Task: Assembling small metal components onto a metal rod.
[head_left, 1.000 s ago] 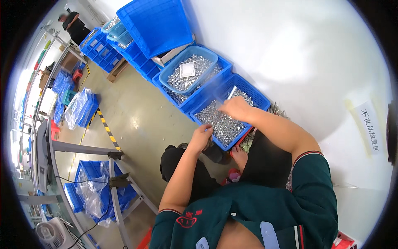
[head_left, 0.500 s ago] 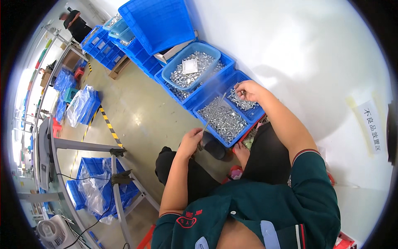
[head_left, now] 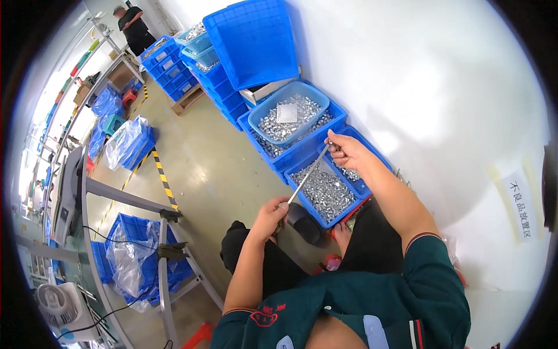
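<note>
Left hand (head_left: 269,216): curled shut around the low end of a thin metal rod (head_left: 307,174), near the middle of the view, a bit toward 6 o'clock.
Right hand (head_left: 346,152): up at 1 o'clock from the left hand, fingers pinched shut on the top end of the same rod.
Rod: long, thin and shiny, slanting from the left hand up to the right hand, crossing over the near bin.
Near bin (head_left: 367,190): blue, full of small silver metal parts (head_left: 325,192), right under the rod and the right hand.
Dark round thing (head_left: 303,221): just beside the left hand, at 3 o'clock from it; cannot tell what it is.
Light blue tub (head_left: 257,114): at 12 o'clock from the near bin, sitting in another blue bin, full of silver parts, with a small pale card (head_left: 286,113) lying on top.
Big blue lid or tray (head_left: 254,41): leaning up against the white wall at 12 o'clock.
Stacked blue bins (head_left: 168,64): far off at 11 o'clock.
Metal frame (head_left: 163,256): at 8 o'clock, with blue crates in clear bags (head_left: 131,259) under it.
Other person (head_left: 133,26): standing far away at 11 o'clock, in dark clothes.
</note>
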The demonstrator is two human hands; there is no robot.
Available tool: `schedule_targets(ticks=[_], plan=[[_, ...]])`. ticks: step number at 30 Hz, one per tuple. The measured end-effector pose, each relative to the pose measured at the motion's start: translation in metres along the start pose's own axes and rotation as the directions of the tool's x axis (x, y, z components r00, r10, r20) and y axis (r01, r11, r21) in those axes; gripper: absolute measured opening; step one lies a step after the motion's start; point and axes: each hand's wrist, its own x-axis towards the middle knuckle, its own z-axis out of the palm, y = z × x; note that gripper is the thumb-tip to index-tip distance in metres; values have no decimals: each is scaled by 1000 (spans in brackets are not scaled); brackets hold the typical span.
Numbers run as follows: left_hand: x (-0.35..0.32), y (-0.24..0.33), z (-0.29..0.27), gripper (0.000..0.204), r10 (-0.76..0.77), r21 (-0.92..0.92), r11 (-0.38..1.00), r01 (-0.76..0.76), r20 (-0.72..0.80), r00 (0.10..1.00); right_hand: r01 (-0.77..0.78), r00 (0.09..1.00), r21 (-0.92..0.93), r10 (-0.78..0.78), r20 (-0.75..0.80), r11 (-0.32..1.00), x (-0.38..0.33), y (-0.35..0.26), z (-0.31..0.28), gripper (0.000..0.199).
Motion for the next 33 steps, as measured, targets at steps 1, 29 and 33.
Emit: schedule_targets(ticks=[1, 29, 33], plan=[[0, -4, -2, 33, 5, -17, 1000, -5, 0, 1000, -2, 1000, 27, 2, -7, 1000, 1, 1, 4, 32], [6, -4, -4, 29, 144, 14, 989, -145, -222, 964, -151, 970, -104, 168, 178, 983, -6, 31, 40, 18], [3, -6, -6, 28, 121, 41, 993, -115, -206, 971, -39, 992, 55, 32, 121, 998, -10, 10, 38, 23]])
